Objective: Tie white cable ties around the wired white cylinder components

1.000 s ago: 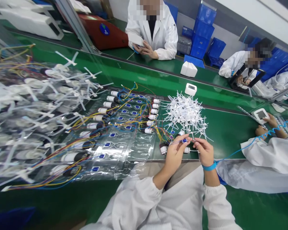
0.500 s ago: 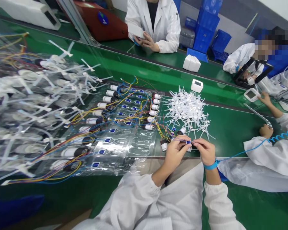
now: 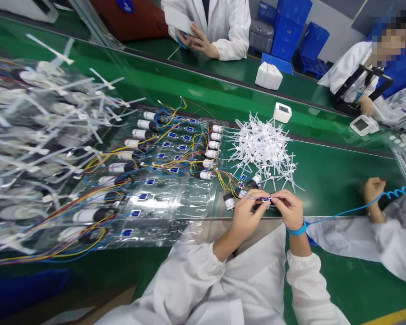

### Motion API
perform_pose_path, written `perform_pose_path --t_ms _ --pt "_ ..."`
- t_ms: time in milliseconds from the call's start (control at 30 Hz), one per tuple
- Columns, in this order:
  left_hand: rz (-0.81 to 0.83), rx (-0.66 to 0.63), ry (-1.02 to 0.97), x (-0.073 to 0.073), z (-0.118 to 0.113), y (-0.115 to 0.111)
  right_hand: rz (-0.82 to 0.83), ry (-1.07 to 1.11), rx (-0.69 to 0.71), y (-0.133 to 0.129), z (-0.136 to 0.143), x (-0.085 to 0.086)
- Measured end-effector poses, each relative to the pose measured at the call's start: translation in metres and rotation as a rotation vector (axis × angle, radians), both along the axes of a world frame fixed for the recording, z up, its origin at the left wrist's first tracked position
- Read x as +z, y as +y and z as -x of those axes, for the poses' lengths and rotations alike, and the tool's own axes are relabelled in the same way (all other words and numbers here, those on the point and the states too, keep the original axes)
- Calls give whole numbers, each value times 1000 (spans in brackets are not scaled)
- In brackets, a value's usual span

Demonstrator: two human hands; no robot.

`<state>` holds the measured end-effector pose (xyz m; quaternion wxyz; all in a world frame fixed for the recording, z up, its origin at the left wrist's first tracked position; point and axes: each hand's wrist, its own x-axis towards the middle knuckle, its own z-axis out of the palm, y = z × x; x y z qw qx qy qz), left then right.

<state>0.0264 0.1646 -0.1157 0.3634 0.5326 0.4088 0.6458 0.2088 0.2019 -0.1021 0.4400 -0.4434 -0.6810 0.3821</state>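
Between my hands is a small blue rectangular piece with a pale edge (image 3: 266, 199), which looks like a little board. My left hand (image 3: 246, 212) is closed, pinching its left end between thumb and forefinger. My right hand (image 3: 290, 210) wears a blue wrist strap (image 3: 297, 229) and pinches at the right end; the fingertips hide the exact grip. Just beyond my fingers lie white-and-black cylinders (image 3: 228, 201) with coloured wires (image 3: 223, 178) and another blue piece (image 3: 243, 178). Behind them rises a heap of white strips (image 3: 262, 146).
Clear plastic trays (image 3: 165, 207) hold rows of wired cylinders (image 3: 91, 214). Further left are bagged parts with white straps (image 3: 54, 117). Small white devices with screens (image 3: 282, 112) stand behind the heap. A coiled blue cord (image 3: 397, 192) runs rightward. Co-workers' hands (image 3: 203, 41) are across and right.
The view has shifted a little, so the trays sit further left. My hands keep the same pinch on the blue piece. At right, a co-worker's hand has drawn back from a white device.
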Motion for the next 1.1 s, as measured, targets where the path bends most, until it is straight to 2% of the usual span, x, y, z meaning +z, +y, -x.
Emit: perform_pose_path --t_ms 200,667,1100 --pt "27 -11 -45 -1 -1 0 -9 -33 3 -1 -1 2" --pt "-50 9 46 1 3 3 10 -47 3 -2 -2 3" --pt "-52 -36 37 4 4 4 -11 15 10 -3 -1 4"
